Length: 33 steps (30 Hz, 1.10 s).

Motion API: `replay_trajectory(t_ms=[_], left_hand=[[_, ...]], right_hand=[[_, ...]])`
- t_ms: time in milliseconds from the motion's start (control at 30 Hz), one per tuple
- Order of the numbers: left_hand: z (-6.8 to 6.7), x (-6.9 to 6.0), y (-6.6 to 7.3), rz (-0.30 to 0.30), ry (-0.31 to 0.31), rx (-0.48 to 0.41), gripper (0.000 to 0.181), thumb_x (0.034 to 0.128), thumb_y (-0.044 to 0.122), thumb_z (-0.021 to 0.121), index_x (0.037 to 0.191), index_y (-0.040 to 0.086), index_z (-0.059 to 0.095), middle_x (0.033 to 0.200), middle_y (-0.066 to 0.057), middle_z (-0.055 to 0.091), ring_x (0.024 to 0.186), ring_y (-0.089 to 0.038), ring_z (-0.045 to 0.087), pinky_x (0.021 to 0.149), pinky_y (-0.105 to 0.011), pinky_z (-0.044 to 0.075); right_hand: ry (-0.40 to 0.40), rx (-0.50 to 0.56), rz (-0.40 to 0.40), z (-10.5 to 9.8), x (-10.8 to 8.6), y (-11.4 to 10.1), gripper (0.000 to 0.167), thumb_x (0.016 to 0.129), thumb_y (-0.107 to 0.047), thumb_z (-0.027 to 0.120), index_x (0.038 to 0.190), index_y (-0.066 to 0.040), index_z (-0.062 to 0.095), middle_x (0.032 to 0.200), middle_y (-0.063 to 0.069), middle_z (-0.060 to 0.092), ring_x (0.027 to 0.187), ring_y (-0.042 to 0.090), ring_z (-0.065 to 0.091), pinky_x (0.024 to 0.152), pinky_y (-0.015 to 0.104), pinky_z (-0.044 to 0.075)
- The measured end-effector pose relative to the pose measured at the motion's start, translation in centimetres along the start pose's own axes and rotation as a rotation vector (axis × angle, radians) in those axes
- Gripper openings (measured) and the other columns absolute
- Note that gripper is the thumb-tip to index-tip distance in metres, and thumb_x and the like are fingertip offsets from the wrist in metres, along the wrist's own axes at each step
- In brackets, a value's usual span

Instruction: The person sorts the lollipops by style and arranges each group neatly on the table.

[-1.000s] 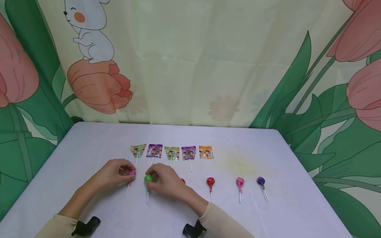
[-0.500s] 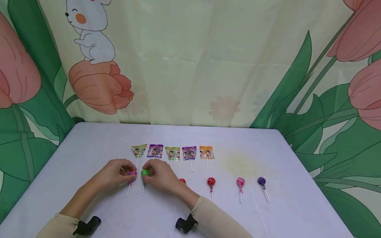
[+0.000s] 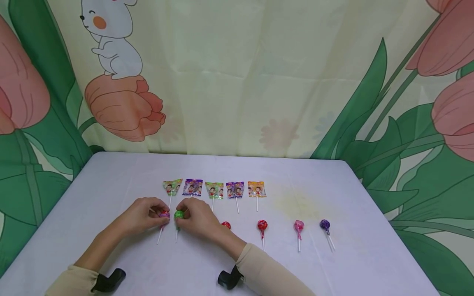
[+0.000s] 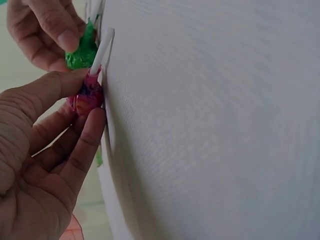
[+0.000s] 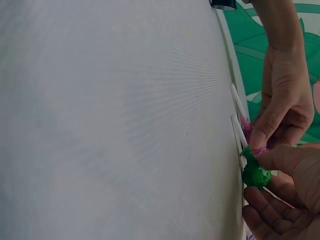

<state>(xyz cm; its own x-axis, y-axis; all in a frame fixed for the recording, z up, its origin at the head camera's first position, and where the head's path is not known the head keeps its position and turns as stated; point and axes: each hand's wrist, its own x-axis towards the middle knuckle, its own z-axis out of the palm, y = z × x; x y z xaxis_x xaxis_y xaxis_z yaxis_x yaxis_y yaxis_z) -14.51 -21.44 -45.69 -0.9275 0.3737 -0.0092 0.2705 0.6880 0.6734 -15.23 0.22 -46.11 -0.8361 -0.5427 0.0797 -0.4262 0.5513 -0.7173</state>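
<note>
My left hand (image 3: 142, 216) pinches a pink lollipop (image 4: 86, 100) by its wrapped head, with the white stick pointing toward me. Just to the right, my right hand (image 3: 200, 218) pinches a green lollipop (image 3: 179, 214) between thumb and fingers. The two lollipops lie side by side on the white tabletop, a small gap apart in the head view. In the right wrist view the green lollipop (image 5: 256, 172) sits below the pink one (image 5: 256, 145). A red lollipop (image 3: 226, 225) is partly hidden behind my right forearm.
Behind the hands, a row of bagged lollipops (image 3: 214, 190) in green, purple and orange wrappers lies on the white table (image 3: 370, 263). To the right are a red lollipop (image 3: 262, 225), a pink one (image 3: 298, 225) and a purple one (image 3: 324, 224). A printed curtain (image 3: 237, 82) hangs behind.
My right hand has moved left with the green lollipop, bringing it closer to the pink one, and has nearly stopped in the last half second. My left hand has stayed in place.
</note>
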Motion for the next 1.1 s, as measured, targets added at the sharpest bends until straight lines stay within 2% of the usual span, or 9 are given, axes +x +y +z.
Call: replay_trajectory(t_ms=[333,700,867,1100], left_hand=[[-0.1,-0.1,0.0,-0.01,-0.007,0.013,0.023,0.0821,0.012,0.086,0.099,0.005,0.072,0.083,0.003,0.063,0.078,-0.013,0.058,0.069,-0.023,0.055],[-0.3,0.0,0.0,-0.004,-0.018,0.015,0.023,0.0826,0.015,0.086,0.099,0.005,0.073,0.084,0.004,0.064,0.078,-0.013,0.057,0.069,-0.024,0.054],[-0.3,0.1,0.0,-0.007,-0.021,0.017,0.024,0.0822,0.016,0.086,0.099,0.006,0.073,0.085,0.004,0.064,0.079,-0.013,0.057,0.069,-0.024,0.055],[-0.2,0.2,0.2,-0.018,-0.035,0.012,0.022,0.0825,0.015,0.086,0.098,0.006,0.073,0.084,0.004,0.063,0.079,-0.013,0.057,0.069,-0.023,0.054]], right_hand=[[0.028,-0.068,-0.004,-0.7,-1.0,-0.6,0.031,0.092,-0.024,0.077,0.117,-0.007,0.071,0.109,0.002,0.071,0.095,0.009,0.066,0.08,0.017,0.05],[0.136,0.06,-0.036,-3.2,-3.3,-0.7,0.027,0.093,-0.018,0.075,0.116,-0.004,0.069,0.113,0.009,0.071,0.101,0.017,0.07,0.088,0.026,0.055],[0.148,0.075,-0.031,-4.0,-4.3,-0.3,0.028,0.094,-0.019,0.075,0.117,-0.004,0.069,0.114,0.01,0.072,0.103,0.019,0.069,0.09,0.029,0.056],[0.183,0.09,-0.017,-5.1,-5.7,0.4,0.027,0.093,-0.017,0.076,0.115,-0.004,0.069,0.114,0.01,0.072,0.102,0.022,0.07,0.092,0.041,0.057]])
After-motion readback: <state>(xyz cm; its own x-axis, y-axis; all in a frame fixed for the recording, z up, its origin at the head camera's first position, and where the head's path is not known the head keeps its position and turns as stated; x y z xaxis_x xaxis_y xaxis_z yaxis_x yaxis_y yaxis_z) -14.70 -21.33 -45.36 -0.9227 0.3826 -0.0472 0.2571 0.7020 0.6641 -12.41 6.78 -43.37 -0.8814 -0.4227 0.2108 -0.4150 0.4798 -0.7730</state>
